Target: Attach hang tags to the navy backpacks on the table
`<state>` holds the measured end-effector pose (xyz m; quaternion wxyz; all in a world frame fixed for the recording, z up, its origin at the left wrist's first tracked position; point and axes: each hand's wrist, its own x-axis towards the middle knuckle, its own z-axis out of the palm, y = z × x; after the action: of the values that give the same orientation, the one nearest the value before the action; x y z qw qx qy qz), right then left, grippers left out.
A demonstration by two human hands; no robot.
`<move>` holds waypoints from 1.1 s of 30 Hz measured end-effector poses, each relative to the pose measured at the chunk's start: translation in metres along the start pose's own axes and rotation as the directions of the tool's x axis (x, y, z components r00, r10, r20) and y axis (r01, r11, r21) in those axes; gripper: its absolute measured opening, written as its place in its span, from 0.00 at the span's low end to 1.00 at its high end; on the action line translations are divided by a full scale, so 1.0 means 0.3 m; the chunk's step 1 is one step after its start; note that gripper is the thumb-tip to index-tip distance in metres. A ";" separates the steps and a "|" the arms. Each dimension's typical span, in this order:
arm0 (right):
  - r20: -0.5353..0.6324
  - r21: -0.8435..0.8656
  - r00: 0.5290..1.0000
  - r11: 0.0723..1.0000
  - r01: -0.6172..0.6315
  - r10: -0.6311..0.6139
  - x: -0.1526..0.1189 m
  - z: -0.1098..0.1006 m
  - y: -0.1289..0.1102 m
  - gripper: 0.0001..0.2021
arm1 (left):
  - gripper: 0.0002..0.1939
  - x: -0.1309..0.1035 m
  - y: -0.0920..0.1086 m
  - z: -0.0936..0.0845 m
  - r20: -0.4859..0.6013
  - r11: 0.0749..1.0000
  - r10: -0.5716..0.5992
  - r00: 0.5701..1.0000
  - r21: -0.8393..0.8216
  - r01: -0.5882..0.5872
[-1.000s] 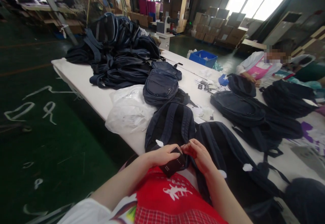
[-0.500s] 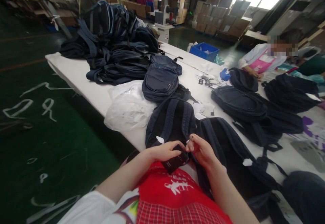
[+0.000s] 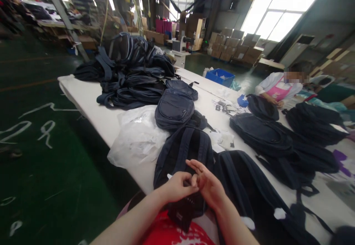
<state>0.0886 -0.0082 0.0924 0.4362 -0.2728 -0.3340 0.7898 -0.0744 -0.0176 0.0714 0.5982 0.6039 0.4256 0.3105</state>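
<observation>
A flat black card with small white print, like a hang tag (image 3: 181, 212), hangs below my left hand (image 3: 177, 188), whose thumb and fingers are closed on its upper part. My right hand (image 3: 210, 186) meets the left fingertips. Its thumb side is pinched there while other fingers stretch upward; whatever lies in the pinch is too small to make out. Just beyond both hands, a navy backpack (image 3: 181, 150) lies with its shoulder straps up. Another navy backpack (image 3: 240, 178) lies to the right, with white pieces on its straps.
A white plastic bag (image 3: 135, 137) rests at the table's left edge. Navy backpacks (image 3: 133, 86) are heaped at the far left, and more (image 3: 260, 134) lie at right. Small cards and papers (image 3: 224, 106) are scattered mid-table. Across it, a person in a pink apron (image 3: 279, 89) handles a backpack.
The camera view has tilted up. My hands have come closer together, and the right fingers have straightened upward. The black tag now hangs lower beneath the left hand.
</observation>
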 end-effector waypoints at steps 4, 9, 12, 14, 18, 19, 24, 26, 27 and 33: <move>-0.060 0.032 0.996 0.997 0.071 -0.069 0.082 0.014 0.000 0.20 | 0.09 0.012 0.016 -0.031 -0.220 0.998 -0.036 0.975 0.043 0.047; -0.142 0.037 0.985 0.994 0.101 -0.095 0.168 0.006 -0.006 0.21 | 0.09 0.031 0.009 -0.112 -0.227 0.991 0.006 0.974 0.129 0.024; -0.128 -0.081 0.987 0.993 0.090 -0.100 0.229 -0.013 0.017 0.23 | 0.09 0.058 -0.003 -0.162 -0.130 0.973 0.004 0.992 0.230 0.026; -0.119 -0.338 0.987 0.939 0.059 -0.104 0.300 -0.053 0.012 0.22 | 0.12 0.074 -0.012 -0.202 -0.135 0.968 -0.016 0.991 0.245 0.049; -0.174 -0.949 0.960 0.297 -0.104 -0.220 0.538 -0.214 -0.094 0.19 | 0.15 0.079 -0.032 -0.308 -0.238 0.960 -0.107 0.965 0.228 0.162; -0.176 -0.973 0.948 0.191 -0.127 -0.265 0.611 -0.262 -0.134 0.18 | 0.15 0.074 -0.040 -0.336 -0.265 0.956 -0.130 0.955 0.221 0.192; -0.117 -0.991 0.955 -0.035 -0.131 -0.271 0.910 -0.432 -0.267 0.25 | 0.17 0.035 -0.091 -0.419 -0.384 0.939 -0.225 0.896 0.161 0.305; -0.100 -0.988 0.972 -0.098 -0.123 -0.213 0.960 -0.452 -0.262 0.23 | 0.18 0.021 -0.105 -0.424 -0.405 0.937 -0.242 0.882 0.139 0.321; -0.091 -0.985 0.976 -0.127 -0.117 -0.197 0.965 -0.454 -0.249 0.20 | 0.19 0.016 -0.109 -0.424 -0.412 0.938 -0.244 0.878 0.130 0.322; 0.017 -0.962 0.950 -0.263 -0.069 -0.311 0.712 -0.386 -0.110 0.11 | 0.17 -0.007 -0.112 -0.440 -0.456 0.944 -0.229 0.860 0.111 0.310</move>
<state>0.0883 0.2245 0.0151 0.1652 -0.5674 -0.7963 0.1295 -0.1967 0.0384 0.0505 0.4677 0.5044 0.6558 0.3111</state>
